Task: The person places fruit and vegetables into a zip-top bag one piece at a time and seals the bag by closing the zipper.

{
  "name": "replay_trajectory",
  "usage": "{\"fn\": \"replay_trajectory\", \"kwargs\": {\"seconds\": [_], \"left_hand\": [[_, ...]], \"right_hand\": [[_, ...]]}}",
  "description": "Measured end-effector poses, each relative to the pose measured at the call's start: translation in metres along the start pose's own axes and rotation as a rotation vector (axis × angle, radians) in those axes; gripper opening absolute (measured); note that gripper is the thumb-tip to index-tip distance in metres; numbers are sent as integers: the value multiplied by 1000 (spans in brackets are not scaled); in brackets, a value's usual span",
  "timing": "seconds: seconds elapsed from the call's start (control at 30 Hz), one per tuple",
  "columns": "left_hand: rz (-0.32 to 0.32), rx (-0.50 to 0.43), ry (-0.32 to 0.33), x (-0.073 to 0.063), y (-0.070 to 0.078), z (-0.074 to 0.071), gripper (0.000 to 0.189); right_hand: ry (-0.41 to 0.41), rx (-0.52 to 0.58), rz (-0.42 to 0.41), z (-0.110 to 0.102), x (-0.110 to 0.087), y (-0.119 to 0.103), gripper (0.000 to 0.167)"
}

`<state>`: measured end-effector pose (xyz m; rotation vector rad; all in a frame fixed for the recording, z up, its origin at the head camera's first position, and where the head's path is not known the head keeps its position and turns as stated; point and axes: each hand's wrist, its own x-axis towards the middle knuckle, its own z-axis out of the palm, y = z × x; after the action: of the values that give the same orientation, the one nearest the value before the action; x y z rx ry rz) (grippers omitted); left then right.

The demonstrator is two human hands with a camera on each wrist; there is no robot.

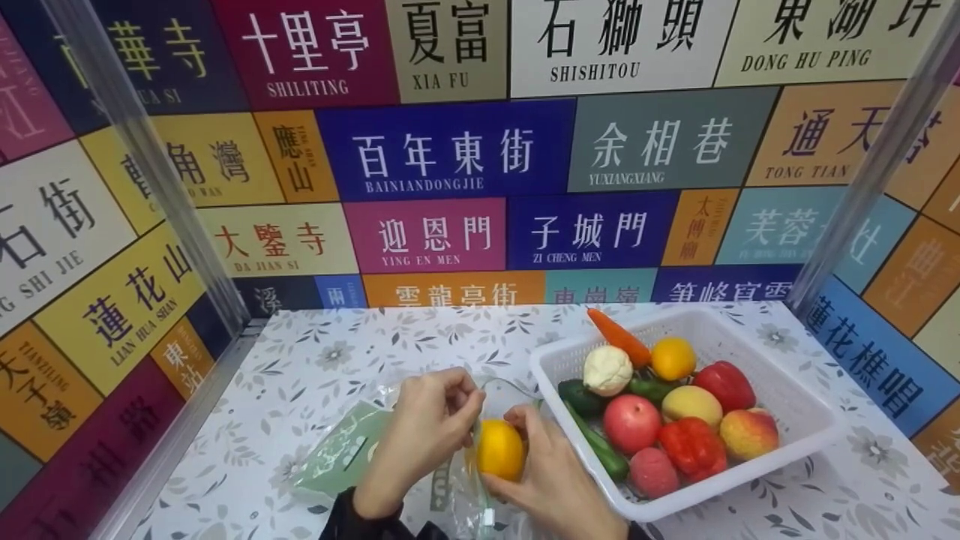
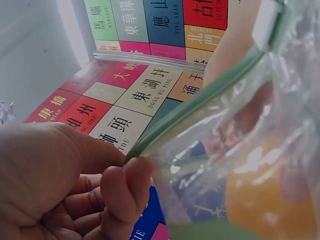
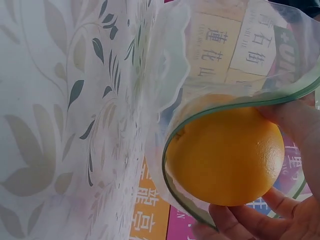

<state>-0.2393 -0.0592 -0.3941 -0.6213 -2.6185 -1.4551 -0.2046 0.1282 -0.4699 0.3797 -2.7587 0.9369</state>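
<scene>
My left hand (image 1: 431,420) pinches the green zip edge of a clear plastic zip bag (image 2: 195,112) between thumb and forefinger. A white slider (image 2: 266,22) sits at the far end of that edge. In my right hand (image 1: 551,469) is an oval yellow-orange citrus fruit (image 1: 501,450), gripped by the fingertips and thumb. The right wrist view shows the fruit (image 3: 225,150) at the bag's open mouth, with the green rim (image 3: 240,104) passing around it. Through the clear film, the left wrist view shows the fruit (image 2: 267,190) blurred.
A white plastic basket (image 1: 814,442) stands right of the hands. It holds a carrot (image 1: 619,337), a red bell pepper (image 1: 694,448), a peach (image 1: 750,433) and several other fruits and vegetables. Green-printed plastic (image 1: 341,450) lies left on the floral tabletop (image 1: 300,375). Sign-covered panels rise behind.
</scene>
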Motion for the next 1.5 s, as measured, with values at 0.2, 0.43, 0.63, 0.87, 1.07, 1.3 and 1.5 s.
{"fn": "replay_trajectory", "kwargs": {"seconds": [0.2, 0.43, 0.63, 0.87, 1.07, 1.3, 1.5], "left_hand": [[16, 12, 8, 1, -2, 0, 19], [3, 45, 14, 2, -5, -2, 19], [-5, 48, 58, 2, -5, -6, 17], [-28, 68, 93, 2, -3, -12, 17], [-30, 82, 140, -1, 3, -17, 15], [42, 111, 239, -8, 7, -27, 17], [88, 69, 302, -7, 15, -54, 16]], "right_hand": [[36, -4, -14, 2, 0, 2, 64], [74, 78, -82, 5, 1, 6, 44], [149, 138, -133, -1, 2, 14, 36], [-47, 30, 56, -26, 3, 17, 26], [-161, -28, 90, -33, -1, 13, 22], [-156, 58, 27, -33, 0, 5, 19], [-7, 120, -15, -57, 16, -14, 20]]}}
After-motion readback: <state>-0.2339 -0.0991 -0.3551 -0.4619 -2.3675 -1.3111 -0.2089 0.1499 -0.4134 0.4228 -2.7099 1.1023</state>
